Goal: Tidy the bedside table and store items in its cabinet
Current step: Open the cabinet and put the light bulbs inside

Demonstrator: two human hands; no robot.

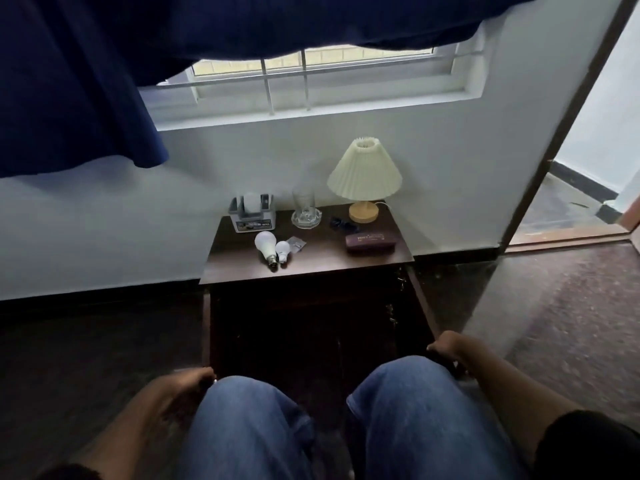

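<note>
While the person sits low with both jeans-clad knees before it, the bedside table stands against the white wall under the window. Its cabinet below the top is dark inside, and its right door angles out toward the person.

On the table's back right corner stands a lamp with a pleated cream shade and a wooden base. The right hand has its fingers curled over the lower end of that door, beside the right knee. The left hand lies with curled fingers at the cabinet's lower left edge; I cannot tell in the gloom whether it grips anything.

A grey box holding something white sits on the back left corner. A maroon case lies near the right edge, in front of the lamp. A tall drinking glass stands in a glass dish at the back, between box and lamp. A large bulb and a small bulb lie side by side, touching, in front of the box, caps toward the front edge. A clear packet lies just beside the small bulb.
</note>
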